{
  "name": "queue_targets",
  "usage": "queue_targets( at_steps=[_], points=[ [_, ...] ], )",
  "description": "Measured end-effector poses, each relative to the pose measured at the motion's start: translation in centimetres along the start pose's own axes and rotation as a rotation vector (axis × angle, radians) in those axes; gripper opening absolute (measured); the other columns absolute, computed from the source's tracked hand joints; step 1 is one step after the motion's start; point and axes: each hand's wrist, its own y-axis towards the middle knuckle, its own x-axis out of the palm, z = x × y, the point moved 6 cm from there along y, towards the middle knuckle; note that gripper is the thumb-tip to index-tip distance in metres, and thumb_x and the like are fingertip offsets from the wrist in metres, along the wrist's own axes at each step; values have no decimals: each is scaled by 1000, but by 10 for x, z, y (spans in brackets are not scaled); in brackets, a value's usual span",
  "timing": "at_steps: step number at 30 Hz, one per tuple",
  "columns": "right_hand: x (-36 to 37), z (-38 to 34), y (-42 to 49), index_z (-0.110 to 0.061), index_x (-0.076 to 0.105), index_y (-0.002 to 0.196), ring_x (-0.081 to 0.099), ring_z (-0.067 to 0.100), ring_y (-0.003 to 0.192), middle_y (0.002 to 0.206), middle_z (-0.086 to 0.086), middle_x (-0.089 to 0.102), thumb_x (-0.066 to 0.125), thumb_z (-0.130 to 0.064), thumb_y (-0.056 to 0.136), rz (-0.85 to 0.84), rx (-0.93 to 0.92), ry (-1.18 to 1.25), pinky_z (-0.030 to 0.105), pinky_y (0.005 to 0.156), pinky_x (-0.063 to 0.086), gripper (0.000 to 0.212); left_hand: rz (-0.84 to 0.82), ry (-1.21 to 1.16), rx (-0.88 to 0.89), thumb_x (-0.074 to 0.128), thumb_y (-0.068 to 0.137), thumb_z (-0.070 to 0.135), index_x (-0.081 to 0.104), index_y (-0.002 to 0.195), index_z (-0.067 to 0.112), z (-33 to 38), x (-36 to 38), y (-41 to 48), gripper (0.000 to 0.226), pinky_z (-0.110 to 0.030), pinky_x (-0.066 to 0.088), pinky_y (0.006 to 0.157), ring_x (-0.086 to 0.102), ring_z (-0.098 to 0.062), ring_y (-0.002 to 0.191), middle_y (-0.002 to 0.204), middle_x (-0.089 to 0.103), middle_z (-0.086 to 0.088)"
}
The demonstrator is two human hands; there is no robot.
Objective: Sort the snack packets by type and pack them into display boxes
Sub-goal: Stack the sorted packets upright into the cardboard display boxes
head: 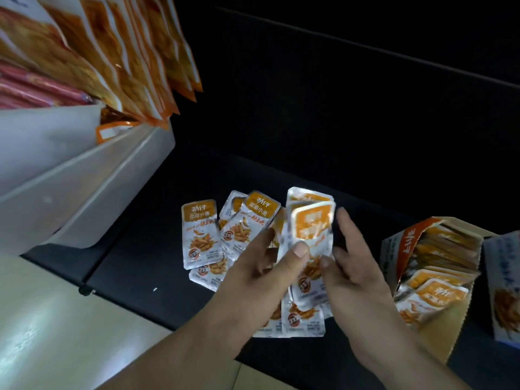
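Observation:
Several small white-and-orange fish snack packets point(200, 233) lie loose on a black shelf surface point(146, 266). My left hand point(261, 274) holds a small upright stack of the same packets point(311, 220), thumb pressed on the front one. My right hand point(353, 266) touches the stack's right side, its thumb on the lower edge and its fingers straight behind it. An open cardboard display box point(430, 280) at the right is filled with rows of these packets.
A white tiered display rack point(84, 175) stands at the left, with large orange snack bags point(126, 52) and red packets point(36, 91) hanging above it. A second printed box point(503, 285) sits at the far right edge. A pale floor point(56, 333) shows at lower left.

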Motion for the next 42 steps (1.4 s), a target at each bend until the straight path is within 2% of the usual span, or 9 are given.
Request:
queue_targets(
  at_steps=[9,14,19,24,29,31,34,38,42],
  points=[
    [7,-7,-11,-74,23,143,71,6,107,128,-20,67,63,-19,98,-92,-83,-48,41,94,59,81,24,53,153,55,105,9,50,142,19,3,9,-3,39,-18,56,90,69,-7,115,123,73,9],
    [-25,-26,-15,-71,25,144,68,8,115,128,-19,67,74,8,85,-71,-205,110,26,80,61,110,-50,150,248,52,107,24,48,143,31,11,27,-12,37,-29,61,89,67,-8,118,129,68,13],
    [-50,-40,-34,-58,43,142,73,11,109,117,-15,74,73,3,86,-87,-195,243,22,83,60,88,-163,148,158,48,105,40,31,142,61,22,64,-29,46,-48,63,54,73,-18,89,124,66,23],
    [-84,-31,-63,-49,54,133,73,22,110,119,-2,72,81,-11,87,-24,-151,249,48,92,61,66,-252,92,147,59,103,32,41,146,48,34,93,-42,50,-58,63,63,68,-10,115,128,66,19],
    [-118,-26,-90,-29,55,139,70,29,113,122,8,71,68,-18,84,-90,-222,340,50,90,61,57,-297,181,143,69,98,29,46,144,50,39,124,-43,55,-47,65,66,73,-13,102,121,70,18],
    [-103,-17,-85,-33,48,148,66,19,122,135,0,67,70,-26,85,-103,-175,307,50,98,56,67,-357,292,222,59,104,19,33,157,39,56,151,-47,63,-48,63,80,70,-19,108,136,66,8],
    [-116,41,-87,-47,26,159,37,0,143,160,-24,37,71,-75,75,211,-310,249,61,122,17,99,-483,383,179,20,109,-4,-29,155,4,58,181,-62,68,-31,21,116,29,-34,150,169,16,-23],
    [-128,-11,-97,-50,36,149,64,8,125,137,-11,66,81,-22,83,307,-294,563,25,101,54,85,-260,448,360,61,99,29,-15,156,57,41,174,-40,98,-21,49,107,50,7,135,159,41,21],
    [-150,0,-96,-41,53,140,72,24,111,117,3,75,69,-4,86,331,-267,517,38,95,60,67,-328,284,369,59,103,6,7,161,49,30,180,-37,89,-34,50,110,53,-3,138,151,52,19]
  ],
)
